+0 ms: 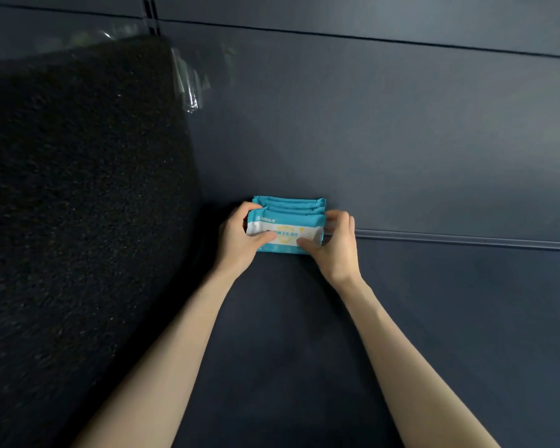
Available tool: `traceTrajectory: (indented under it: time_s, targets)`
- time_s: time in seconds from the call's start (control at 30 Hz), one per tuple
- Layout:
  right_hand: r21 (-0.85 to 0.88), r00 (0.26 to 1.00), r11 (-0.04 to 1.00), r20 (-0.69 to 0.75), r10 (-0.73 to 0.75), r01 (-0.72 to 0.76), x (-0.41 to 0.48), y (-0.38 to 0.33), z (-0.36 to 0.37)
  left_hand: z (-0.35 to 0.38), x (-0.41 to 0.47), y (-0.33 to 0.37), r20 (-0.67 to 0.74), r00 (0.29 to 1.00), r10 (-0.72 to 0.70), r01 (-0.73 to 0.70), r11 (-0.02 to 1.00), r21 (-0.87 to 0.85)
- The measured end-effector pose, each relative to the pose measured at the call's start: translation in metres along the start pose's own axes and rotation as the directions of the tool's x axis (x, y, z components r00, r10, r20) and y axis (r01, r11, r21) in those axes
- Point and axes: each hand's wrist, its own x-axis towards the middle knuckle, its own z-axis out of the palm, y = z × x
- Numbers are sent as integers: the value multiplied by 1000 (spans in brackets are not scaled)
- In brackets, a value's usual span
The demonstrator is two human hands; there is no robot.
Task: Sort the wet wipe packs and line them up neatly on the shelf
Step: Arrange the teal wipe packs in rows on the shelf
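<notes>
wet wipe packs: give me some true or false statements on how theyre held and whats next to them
1. Both hands grip the wet wipe packs, the left hand at their left end and the right hand at their right end. True.
2. The packs are red and black. False: they are teal and white.
3. A dark, rough-textured block stands to the left of the packs. True.
4. The packs lie scattered far apart. False: they are bunched together, one behind another, between the two hands.
</notes>
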Motion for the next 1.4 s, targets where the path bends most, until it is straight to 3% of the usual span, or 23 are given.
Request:
traceTrajectory:
  time_s: [0.1, 0.17, 0.4, 0.63, 1.07, 1.2, 1.4]
  targets:
    - [74, 1000, 997, 26, -15, 13, -3, 0, 0, 3, -5, -3, -98, 990, 104, -94, 990, 101]
    - [29, 998, 998, 35, -51, 50, -4, 0, 0, 3, -5, -8, -141, 980, 138, -111, 976, 186]
    - [-92, 995, 994, 79, -54, 61, -3, 0, 2, 4, -4, -14, 45, 999, -18, 12, 990, 142]
    - [-72, 992, 997, 123, -26, 35, -3, -3, -5, 9, -3, -10, -32, 998, 60, -53, 977, 206]
    - [-389, 984, 919, 179, 16, 56, -6, -25, -21, -2, -10, 6, -7, 1000, 3, 0, 913, 407]
    - [-493, 994, 865, 97, -55, 96, -26, -42, -48, -15, -25, 35, -1, 989, 145, -128, 877, 462]
    - [-495, 987, 867, -98, -125, 60, -92, -55, -105, -3, -69, 83, 120, 903, 412, -427, 835, 348]
